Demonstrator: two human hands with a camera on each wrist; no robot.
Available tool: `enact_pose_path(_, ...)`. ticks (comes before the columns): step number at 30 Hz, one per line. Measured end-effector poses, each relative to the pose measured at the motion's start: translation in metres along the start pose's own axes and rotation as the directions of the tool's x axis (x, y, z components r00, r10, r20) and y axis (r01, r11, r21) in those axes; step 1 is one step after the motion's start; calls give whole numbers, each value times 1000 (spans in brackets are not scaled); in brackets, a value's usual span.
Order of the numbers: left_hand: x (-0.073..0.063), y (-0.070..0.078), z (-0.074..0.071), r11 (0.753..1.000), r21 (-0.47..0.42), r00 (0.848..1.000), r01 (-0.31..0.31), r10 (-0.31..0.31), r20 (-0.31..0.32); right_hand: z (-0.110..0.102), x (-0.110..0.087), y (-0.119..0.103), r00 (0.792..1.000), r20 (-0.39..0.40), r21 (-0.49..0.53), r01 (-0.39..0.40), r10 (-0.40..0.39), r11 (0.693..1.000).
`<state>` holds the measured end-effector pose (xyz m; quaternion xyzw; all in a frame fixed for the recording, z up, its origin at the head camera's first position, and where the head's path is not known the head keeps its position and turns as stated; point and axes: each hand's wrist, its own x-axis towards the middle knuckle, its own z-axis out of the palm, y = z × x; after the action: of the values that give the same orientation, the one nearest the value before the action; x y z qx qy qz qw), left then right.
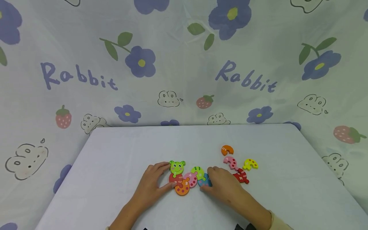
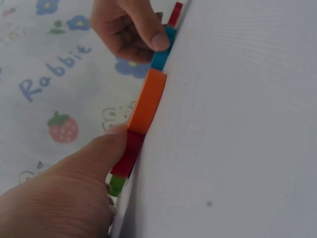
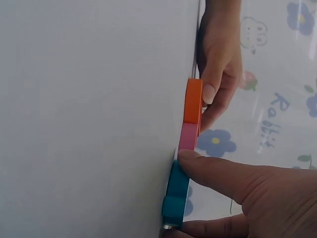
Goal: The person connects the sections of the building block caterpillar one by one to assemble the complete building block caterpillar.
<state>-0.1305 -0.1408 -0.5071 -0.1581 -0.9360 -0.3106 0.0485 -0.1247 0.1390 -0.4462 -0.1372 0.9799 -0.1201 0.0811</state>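
Joined number puzzle pieces form a caterpillar: a green smiling head [image 1: 176, 166], a red piece [image 2: 129, 154], an orange piece marked 3 [image 1: 182, 189], a pink piece marked 4 [image 1: 190, 180], and a striped green piece [image 1: 197, 172]. My left hand [image 1: 153, 180] holds the chain's left side, fingertips at the head and thumb at the red piece. At the right end, my right hand [image 1: 224, 182] pinches a blue piece [image 3: 177, 183] between thumb and fingers, against the green piece. The hand partly covers the blue piece; whether they interlock I cannot tell.
Loose pieces lie right of my right hand on the white table [image 1: 120, 143]: orange [image 1: 227, 149], pink [image 1: 230, 162], yellow [image 1: 250, 164] and red marked 8 [image 1: 242, 176]. Behind the table hangs a flower-and-rabbit patterned cloth [image 1: 178, 70].
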Motion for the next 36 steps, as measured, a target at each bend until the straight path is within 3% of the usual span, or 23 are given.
enact_pose_path(13, 1, 1, 0, 1000, 2, 1000, 6, -6, 11, -4, 0, 11, 998, 67, 62, -5, 1, 998)
enact_pose_path(20, 2, -2, 2, 1000, -2, 1000, -21, 21, -3, -12, -7, 26, 992, 123, 157, -16, -3, 988)
enact_pose_path(30, 1, -2, 3, 1000, 4, 1000, -20, 20, -4, -32, -24, 55, 993, 27, 127, 114, -118, 985)
enact_pose_path(36, 1, -4, 4, 999, 8, 999, -33, 33, -15, -40, -29, 75, 992, -29, 120, 126, -124, 985)
